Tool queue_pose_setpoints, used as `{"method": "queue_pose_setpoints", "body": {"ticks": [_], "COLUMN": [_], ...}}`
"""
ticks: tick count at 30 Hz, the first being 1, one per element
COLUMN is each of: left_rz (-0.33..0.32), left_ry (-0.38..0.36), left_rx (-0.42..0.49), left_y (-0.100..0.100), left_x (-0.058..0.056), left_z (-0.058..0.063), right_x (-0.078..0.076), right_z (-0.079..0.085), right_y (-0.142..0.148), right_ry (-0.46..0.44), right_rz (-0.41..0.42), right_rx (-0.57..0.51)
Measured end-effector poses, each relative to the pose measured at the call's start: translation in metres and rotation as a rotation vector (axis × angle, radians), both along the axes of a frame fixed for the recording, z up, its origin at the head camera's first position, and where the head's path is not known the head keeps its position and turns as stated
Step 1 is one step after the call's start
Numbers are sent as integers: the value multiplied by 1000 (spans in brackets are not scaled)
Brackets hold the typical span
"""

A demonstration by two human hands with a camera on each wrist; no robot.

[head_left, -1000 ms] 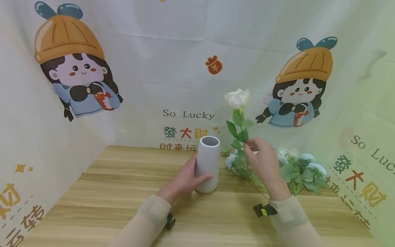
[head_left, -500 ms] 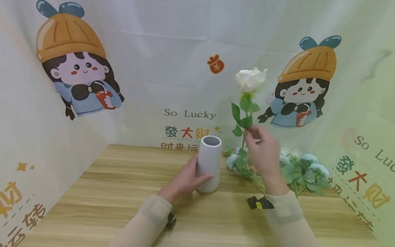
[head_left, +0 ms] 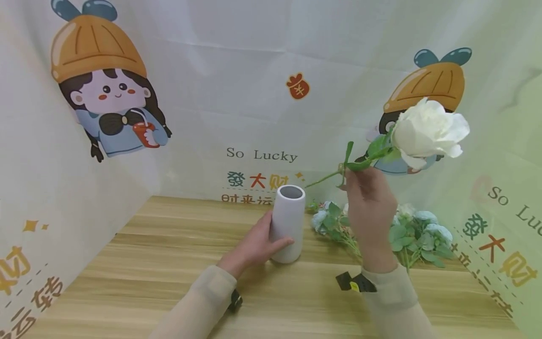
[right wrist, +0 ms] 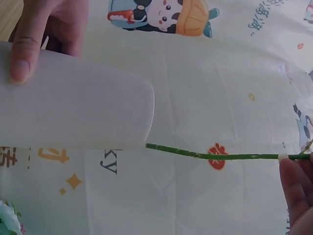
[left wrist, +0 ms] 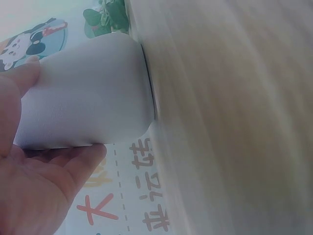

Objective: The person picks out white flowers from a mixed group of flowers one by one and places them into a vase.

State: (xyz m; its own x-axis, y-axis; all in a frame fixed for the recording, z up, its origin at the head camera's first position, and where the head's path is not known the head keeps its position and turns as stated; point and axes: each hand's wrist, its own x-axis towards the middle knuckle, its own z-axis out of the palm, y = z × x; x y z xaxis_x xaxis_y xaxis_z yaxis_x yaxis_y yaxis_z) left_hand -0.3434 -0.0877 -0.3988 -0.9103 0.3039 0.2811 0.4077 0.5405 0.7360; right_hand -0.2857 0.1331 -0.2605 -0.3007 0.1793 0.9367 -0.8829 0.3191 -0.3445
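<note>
A white vase stands upright on the wooden table, its round mouth facing up. My left hand grips it from the left side, thumb across the front; the left wrist view shows the fingers wrapped around the vase. Above and to the right, my right hand pinches the green stem of a white rose. The rose is tilted, bloom to the upper right, stem pointing down-left toward the vase mouth. In the right wrist view the stem's cut end overlaps the vase rim's edge.
Pale blue and white artificial flowers with green leaves lie on the table's right side, partly behind my right forearm. A printed cloth with cartoon figures rises behind and beside the wooden table.
My right hand has raised the rose, then tipped it from upright so the bloom swings to the right and nearer. My left hand and the vase stay in place.
</note>
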Motion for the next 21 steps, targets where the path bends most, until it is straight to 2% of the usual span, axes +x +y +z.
{"method": "queue_pose_setpoints", "body": {"ticks": [4, 7, 11, 18, 21], "left_rz": [-3, -6, -4, 6, -1], "left_ry": [-2, 0, 4, 14, 18], "left_rx": [2, 8, 4, -15, -6], "left_y": [0, 0, -1, -1, -1], "left_x": [0, 0, 0, -3, -3], "left_z": [0, 0, 0, -3, -3], "right_x": [10, 9, -2, -45, -52], "right_z": [3, 0, -10, -45, -51], "right_y": [-12, -19, -25, -29, -32], "right_ry": [31, 29, -17, -170, -228], "right_rz": [167, 216, 143, -50, -81], "right_rx": [-46, -36, 27, 148, 195]}}
